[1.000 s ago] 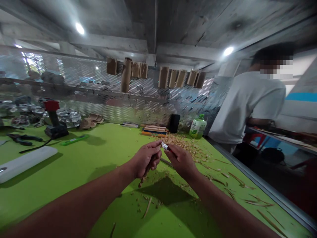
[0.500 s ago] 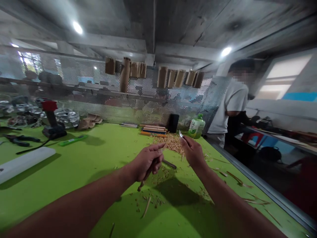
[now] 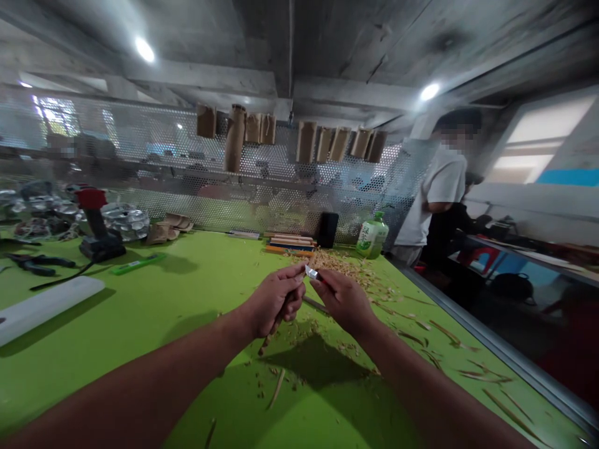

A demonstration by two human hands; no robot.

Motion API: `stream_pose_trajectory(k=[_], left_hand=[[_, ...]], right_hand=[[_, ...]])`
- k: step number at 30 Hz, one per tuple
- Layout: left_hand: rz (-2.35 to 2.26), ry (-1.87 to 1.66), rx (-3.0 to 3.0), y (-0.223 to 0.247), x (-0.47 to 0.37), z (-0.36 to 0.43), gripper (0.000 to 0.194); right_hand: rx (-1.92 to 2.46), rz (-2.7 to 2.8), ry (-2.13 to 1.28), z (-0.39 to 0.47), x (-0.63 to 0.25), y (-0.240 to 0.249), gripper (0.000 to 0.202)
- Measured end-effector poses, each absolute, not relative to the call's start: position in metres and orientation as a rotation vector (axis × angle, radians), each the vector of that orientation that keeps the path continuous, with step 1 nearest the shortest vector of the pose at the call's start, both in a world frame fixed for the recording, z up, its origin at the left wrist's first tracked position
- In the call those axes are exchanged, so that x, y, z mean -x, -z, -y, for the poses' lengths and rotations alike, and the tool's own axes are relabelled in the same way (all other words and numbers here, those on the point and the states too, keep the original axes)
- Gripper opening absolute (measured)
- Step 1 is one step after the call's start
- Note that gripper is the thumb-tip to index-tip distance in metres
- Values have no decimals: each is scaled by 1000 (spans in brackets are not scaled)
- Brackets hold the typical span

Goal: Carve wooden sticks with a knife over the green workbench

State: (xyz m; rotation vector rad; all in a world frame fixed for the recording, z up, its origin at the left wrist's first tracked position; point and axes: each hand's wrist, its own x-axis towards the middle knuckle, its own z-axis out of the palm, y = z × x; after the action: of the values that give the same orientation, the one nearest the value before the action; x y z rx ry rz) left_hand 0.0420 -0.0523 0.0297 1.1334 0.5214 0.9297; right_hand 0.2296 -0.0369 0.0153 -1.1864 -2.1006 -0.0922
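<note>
My left hand (image 3: pixel 276 299) is closed around a thin stick (image 3: pixel 264 345), whose lower end pokes out below the fist. In my right hand (image 3: pixel 345 299) is a utility knife (image 3: pixel 312 272), its bright blade angled left against the stick's upper end by my left thumb. The handle is mostly hidden in the fist. Under the two hands, a dark narrow tool (image 3: pixel 316 304) lies on the green tabletop (image 3: pixel 187 287), partly covered. Wood shavings (image 3: pixel 346 265) are heaped just beyond my right hand.
A green-capped bottle (image 3: pixel 373 236), black phone-like object (image 3: pixel 327 229) and wooden strips (image 3: pixel 290 243) stand at the back. Leftward are a cordless drill (image 3: pixel 96 218), pliers (image 3: pixel 40 263), a green cutter (image 3: pixel 138 264) and a white bar (image 3: pixel 51 305). A person (image 3: pixel 437 187) stands beyond the right edge.
My right hand has moved left and slightly down, bringing the knife from apart to the stick's tip. My left hand has stayed nearly in place, holding the stick.
</note>
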Motion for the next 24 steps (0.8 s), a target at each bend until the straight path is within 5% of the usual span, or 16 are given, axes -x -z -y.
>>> stream_pose_trajectory(k=[15,24], left_hand=[[-491,-871,-1226,-27,-42,56,57],[-558,-971,-1206,-25,-43,51,56]], right_hand=[[1332,1715,93,7,-271,-25,39],[1148,2081,24,34,-231,-13,30]])
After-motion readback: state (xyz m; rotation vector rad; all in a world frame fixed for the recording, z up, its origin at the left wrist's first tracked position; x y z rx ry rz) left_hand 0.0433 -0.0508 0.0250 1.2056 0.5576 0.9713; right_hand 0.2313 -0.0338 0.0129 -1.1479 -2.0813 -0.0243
